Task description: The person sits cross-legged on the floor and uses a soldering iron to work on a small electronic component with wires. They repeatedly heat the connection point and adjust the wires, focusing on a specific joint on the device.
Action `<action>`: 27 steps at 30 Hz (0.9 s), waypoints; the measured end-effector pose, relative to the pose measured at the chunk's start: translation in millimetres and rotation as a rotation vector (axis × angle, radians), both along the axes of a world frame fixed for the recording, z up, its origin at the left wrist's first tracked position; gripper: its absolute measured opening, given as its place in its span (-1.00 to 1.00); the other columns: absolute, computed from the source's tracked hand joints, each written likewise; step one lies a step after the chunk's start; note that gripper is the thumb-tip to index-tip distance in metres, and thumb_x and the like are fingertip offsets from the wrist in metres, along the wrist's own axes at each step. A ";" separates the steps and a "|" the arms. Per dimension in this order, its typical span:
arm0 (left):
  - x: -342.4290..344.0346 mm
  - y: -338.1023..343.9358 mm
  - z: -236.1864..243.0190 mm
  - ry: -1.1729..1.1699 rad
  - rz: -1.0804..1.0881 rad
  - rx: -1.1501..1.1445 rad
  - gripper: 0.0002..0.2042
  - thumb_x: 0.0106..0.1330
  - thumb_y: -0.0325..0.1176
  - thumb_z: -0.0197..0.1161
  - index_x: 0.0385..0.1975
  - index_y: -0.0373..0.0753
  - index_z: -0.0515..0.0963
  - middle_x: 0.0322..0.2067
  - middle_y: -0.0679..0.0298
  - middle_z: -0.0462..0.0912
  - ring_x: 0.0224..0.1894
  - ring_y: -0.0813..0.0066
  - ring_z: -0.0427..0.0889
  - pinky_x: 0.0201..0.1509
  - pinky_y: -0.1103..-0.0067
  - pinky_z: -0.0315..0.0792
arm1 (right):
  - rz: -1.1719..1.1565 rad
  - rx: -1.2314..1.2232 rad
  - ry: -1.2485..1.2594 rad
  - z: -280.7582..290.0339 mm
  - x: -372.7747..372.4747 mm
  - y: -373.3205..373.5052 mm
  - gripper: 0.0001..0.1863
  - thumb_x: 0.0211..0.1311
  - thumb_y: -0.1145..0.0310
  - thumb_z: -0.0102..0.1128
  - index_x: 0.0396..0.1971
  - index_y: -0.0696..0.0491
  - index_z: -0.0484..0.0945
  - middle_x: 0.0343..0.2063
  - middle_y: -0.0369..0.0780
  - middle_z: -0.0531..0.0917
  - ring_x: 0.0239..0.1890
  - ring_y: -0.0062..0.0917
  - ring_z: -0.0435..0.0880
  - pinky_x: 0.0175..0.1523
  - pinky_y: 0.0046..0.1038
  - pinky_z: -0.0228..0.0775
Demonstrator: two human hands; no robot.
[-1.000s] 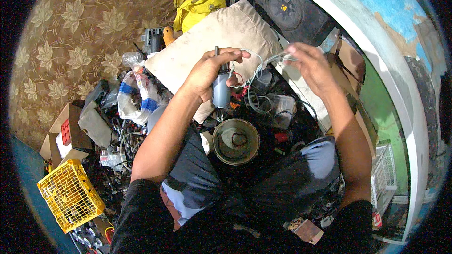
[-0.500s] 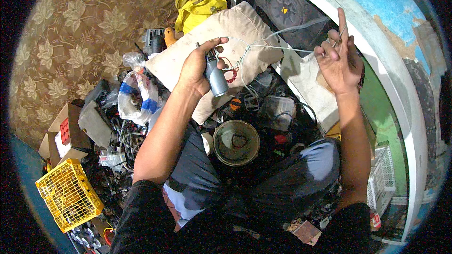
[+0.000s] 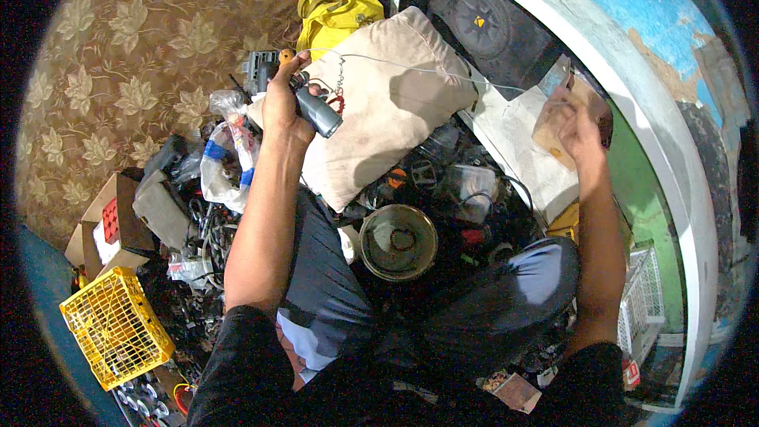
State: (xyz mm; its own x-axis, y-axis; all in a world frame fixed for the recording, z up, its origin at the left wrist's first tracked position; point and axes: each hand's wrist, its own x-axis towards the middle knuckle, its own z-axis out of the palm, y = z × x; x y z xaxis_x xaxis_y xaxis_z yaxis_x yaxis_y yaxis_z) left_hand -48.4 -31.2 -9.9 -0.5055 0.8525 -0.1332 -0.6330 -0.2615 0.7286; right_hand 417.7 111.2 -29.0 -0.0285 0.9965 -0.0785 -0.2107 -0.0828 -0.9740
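Note:
A grey cylindrical device [image 3: 319,117] with attached wires is gripped in my left hand [image 3: 286,99], over the left part of the beige cushion [image 3: 395,87]. A short coiled wire and a red curl hang beside it. A thin pale wire [image 3: 427,69] stretches from there toward my right hand [image 3: 573,119], which is raised at the right in front of brown cardboard. The right fingers are bent and smeared by motion; whether they grip the wire is unclear.
A metal pot [image 3: 398,243] sits between my knees amid dark clutter. A yellow crate [image 3: 116,330] and cardboard box [image 3: 115,221] are left. A yellow bag [image 3: 332,8] and speaker box [image 3: 480,22] lie beyond the cushion. A curved white edge [image 3: 696,213] bounds the right.
My left hand has moved left and upward with the device. My right hand swung right and up with the finger extended, then lowered and bent its fingers; the wire between the hands stretched out.

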 end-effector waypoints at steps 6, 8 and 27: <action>10.6 -8.6 5.8 0.182 -0.158 0.000 -0.74 0.29 -0.28 0.21 -0.08 -0.23 0.53 -0.47 0.37 0.37 -0.67 0.61 0.36 -0.63 0.66 0.30 | 0.486 -0.451 -1.216 6.1 -50.6 -40.5 -0.43 0.28 -0.05 0.17 -0.34 0.30 0.60 -0.48 0.00 0.70 -0.49 -0.29 0.73 -0.24 -0.25 0.59; 27.0 -10.3 11.9 0.174 -0.219 -0.007 -0.78 0.34 -0.38 0.12 -0.10 -0.32 0.55 -0.45 0.33 0.36 -0.68 0.56 0.33 -0.61 0.64 0.31 | 0.487 -0.332 -1.403 4.5 -56.5 -45.8 -0.39 0.27 -0.07 0.18 -0.43 0.33 0.62 -0.53 0.05 0.69 -0.54 -0.29 0.72 -0.26 -0.25 0.58; 85.5 -23.5 5.6 0.282 -0.854 -0.054 -0.68 0.38 -0.23 0.15 -0.01 -0.31 0.54 -0.56 0.44 0.37 -0.76 0.69 0.33 -0.74 0.72 0.20 | 0.739 0.423 -0.583 37.9 -153.4 -103.5 -0.83 0.30 0.37 0.20 -0.32 0.18 0.62 -0.56 -0.30 0.62 -0.46 -0.68 0.57 -0.27 -0.53 0.41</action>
